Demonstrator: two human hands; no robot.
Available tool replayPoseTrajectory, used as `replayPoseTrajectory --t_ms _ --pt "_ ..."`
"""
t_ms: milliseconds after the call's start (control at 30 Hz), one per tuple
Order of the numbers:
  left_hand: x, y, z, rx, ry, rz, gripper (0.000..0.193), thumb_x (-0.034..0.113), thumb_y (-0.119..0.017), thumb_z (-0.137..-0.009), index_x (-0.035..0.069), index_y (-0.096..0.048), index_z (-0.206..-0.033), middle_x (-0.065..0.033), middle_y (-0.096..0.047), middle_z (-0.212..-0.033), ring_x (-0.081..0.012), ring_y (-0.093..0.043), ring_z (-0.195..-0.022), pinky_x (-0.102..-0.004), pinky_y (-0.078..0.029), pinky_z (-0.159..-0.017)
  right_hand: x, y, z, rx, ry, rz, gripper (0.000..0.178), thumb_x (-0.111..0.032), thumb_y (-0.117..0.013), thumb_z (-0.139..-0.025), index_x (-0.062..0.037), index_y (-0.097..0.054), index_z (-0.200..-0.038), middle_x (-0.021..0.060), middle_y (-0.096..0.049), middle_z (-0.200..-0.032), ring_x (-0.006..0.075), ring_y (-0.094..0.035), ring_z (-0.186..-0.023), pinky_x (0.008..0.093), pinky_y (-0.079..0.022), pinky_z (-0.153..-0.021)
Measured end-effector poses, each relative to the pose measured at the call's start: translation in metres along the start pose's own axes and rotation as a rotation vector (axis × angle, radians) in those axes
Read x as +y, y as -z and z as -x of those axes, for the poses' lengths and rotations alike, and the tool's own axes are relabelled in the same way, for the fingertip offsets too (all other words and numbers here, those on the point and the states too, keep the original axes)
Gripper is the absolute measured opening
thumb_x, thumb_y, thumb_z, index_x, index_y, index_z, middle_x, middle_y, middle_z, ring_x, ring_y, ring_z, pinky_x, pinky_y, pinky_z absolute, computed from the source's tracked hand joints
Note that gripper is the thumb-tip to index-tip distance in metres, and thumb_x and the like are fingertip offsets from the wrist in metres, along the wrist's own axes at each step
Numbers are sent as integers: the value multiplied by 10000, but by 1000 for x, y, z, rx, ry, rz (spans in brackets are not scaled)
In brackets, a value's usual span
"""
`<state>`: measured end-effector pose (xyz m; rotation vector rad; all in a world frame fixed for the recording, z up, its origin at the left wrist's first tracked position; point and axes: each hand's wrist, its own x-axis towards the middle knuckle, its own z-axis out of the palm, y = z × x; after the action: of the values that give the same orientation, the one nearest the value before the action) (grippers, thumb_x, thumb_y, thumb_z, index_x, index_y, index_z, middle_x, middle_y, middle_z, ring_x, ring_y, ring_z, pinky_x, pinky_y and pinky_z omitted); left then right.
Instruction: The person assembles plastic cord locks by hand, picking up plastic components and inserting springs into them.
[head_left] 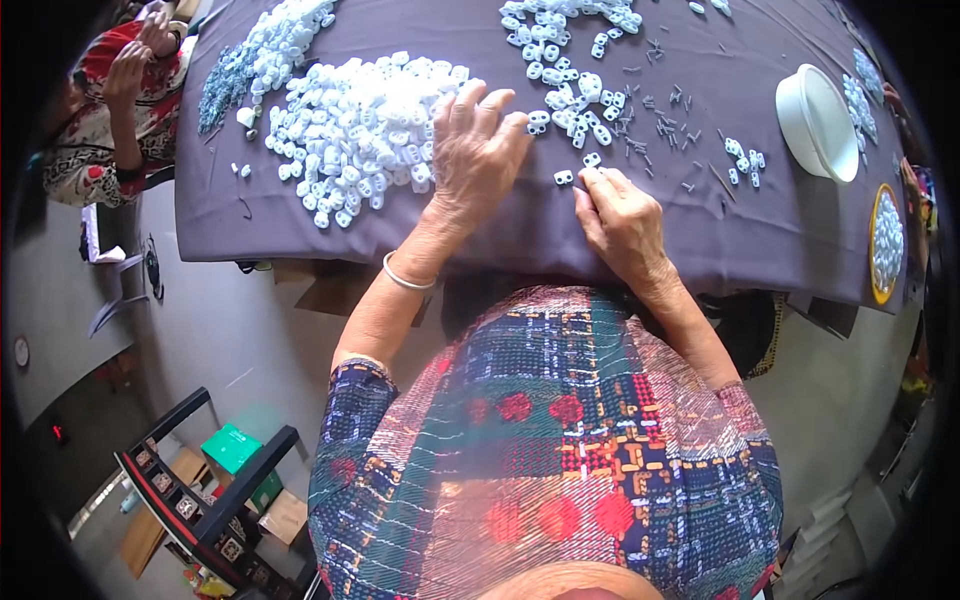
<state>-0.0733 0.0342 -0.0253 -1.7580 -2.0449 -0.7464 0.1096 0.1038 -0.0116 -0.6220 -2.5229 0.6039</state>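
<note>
A large heap of small white plastic pieces with two dark holes each (pixel 345 120) lies on the dark cloth in front of me. My left hand (pixel 475 150), a bangle on its wrist, rests palm down at the heap's right edge with fingers spread. Close by its thumb is one white piece (pixel 538 122). My right hand (pixel 622 215) is closed, thumb and forefinger pinched together; what sits between the fingertips is too small to make out. Two more white pieces, one at the fingertips (pixel 591 160) and one left of them (pixel 563 177), lie there.
Loose grey pins (pixel 665 125) are scattered right of centre, beside a small group of white pieces (pixel 745 162). A white tub (pixel 812 125) and a yellow-rimmed tray (pixel 873 245) stand at the right. Another person's hands (pixel 125 75) show at far left.
</note>
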Motion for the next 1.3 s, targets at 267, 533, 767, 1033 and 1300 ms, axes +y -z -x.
replayPoseTrajectory --t_ms 267,533,767,1033,1300 --pt "-23 7 8 44 121 -189 131 135 -650 -699 119 -643 -829 -37 -618 -1031 -264 -519 -1014 -427 -353 -892 3 -5 -13 -24 15 52 153 -94 -603 -780 -46 -559 -918 97 -551 -783 277 -581 -637 353 -481 -567" --pt "15 -16 -17 -101 118 238 186 123 -672 -724 72 -604 -890 -80 -565 -855 -278 -555 -871 -367 -457 -718 3 -7 -14 -19 -12 57 168 -88 -610 -765 -44 -568 -922 98 -542 -771 271 -584 -684 352 -486 -596" --pt "25 -11 -6 -149 137 393 112 55 -597 -757 50 -536 -850 -100 -555 -782 -299 -553 -780 -376 -463 -669 4 -2 2 112 86 -74 205 -19 -627 -731 -20 -598 -934 107 -573 -820 264 -594 -684 343 -490 -602" --pt "37 -6 3 -20 450 745 135 -5 -659 -746 33 -633 -872 -53 -615 -806 -111 -570 -626 -234 -452 -545 44 28 13 215 -225 146 131 -30 -624 -751 -51 -596 -877 83 -560 -754 236 -580 -613 332 -469 -553" --pt "38 8 5 -166 961 1377 151 64 -652 -815 5 -618 -949 -32 -629 -798 -83 -589 -676 -174 -425 -515 47 22 4 129 -210 244 82 -112 -617 -772 -72 -555 -807 78 -553 -773 268 -583 -691 357 -461 -602"
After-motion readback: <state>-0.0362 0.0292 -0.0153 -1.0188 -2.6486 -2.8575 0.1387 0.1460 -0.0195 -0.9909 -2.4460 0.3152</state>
